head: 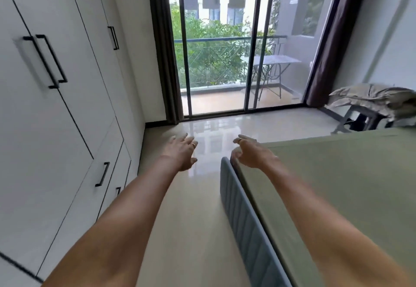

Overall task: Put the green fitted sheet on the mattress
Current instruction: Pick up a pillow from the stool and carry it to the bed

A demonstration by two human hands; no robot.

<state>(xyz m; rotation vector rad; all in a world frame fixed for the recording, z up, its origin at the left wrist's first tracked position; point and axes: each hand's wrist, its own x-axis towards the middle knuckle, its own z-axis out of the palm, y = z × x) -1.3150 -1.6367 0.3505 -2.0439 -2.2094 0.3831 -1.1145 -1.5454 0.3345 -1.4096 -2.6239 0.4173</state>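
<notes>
Although the far side of the bed is out of view, the green fitted sheet (pixel 337 185) already lies flat and smooth over the top of the mattress (pixel 242 174), reaching the near long edge and the corner by the window. At that corner the sheet looks pulled down over the mattress edge, but how well it is tucked underneath is hidden, and blur makes the hem hard to read. Judging from this, most of the job seems done; what is left is probably checking or seating this corner and any corners the camera does not show.

The right hand (pixel 249 154) hovers right at that corner, fingers spread and relaxed, holding nothing; whether the fingertips touch the sheet I cannot tell. The left hand (pixel 182 151) is stretched out over the floor (pixel 191 208), just beside the bed, fingers loosely extended and also holding nothing. Both hands wear a ring.

Along the near side of the mattress runs the padded blue-grey bed frame (pixel 243 219). To the left stands a white wardrobe (pixel 56 129) with black handles. Ahead, a sliding glass door (pixel 216 50) framed by dark curtains (pixel 164 50) opens to a balcony with a small table (pixel 272 61). At the right, crumpled bedding (pixel 378 97) sits on a stool (pixel 360 118).
</notes>
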